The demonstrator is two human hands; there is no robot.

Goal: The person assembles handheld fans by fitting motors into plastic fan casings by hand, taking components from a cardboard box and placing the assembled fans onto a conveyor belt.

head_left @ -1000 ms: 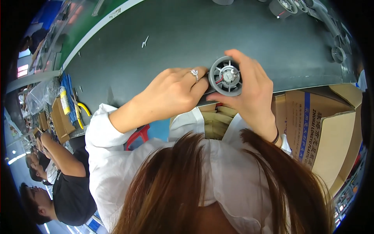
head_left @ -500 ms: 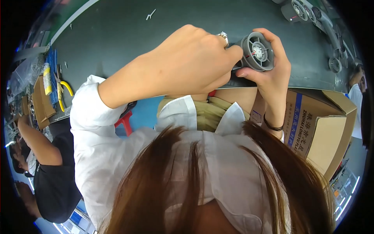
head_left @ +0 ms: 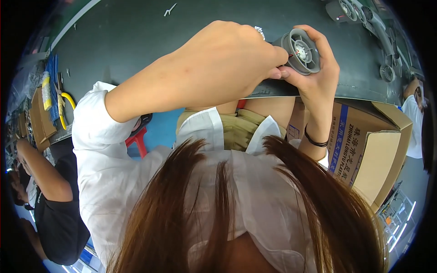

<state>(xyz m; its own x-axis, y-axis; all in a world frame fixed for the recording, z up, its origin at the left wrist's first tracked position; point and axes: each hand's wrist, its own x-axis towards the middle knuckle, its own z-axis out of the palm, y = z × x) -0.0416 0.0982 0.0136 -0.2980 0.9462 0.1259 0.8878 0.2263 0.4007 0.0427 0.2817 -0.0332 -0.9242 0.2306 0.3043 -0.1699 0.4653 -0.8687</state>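
My right hand point(head_left: 318, 68) is closed round a grey round fan housing point(head_left: 311, 67) with spokes and a pale hub, its open face turned up toward me. From the left, my left hand point(head_left: 232, 59) reaches across, knuckles up, a ring on one finger. Its thumb and fingertips are pinched together at the near-left rim of the housing. A short red wire point(head_left: 291, 55) shows between the hub and those fingertips. What the pinch holds is mostly hidden by the hand.
More grey fan parts point(head_left: 342, 10) lie on the dark table point(head_left: 127, 41) at the far right. Yellow-handled pliers point(head_left: 67, 100), blue strips point(head_left: 53, 70) and a yellow-white roll point(head_left: 46, 91) are at the left edge. An open cardboard box point(head_left: 364, 141) stands right. A person in black point(head_left: 59, 218) sits left.
My left fingertips have come over the near rim of the housing, by the red wire. The housing is tilted slightly differently. The whole view has shifted a little.
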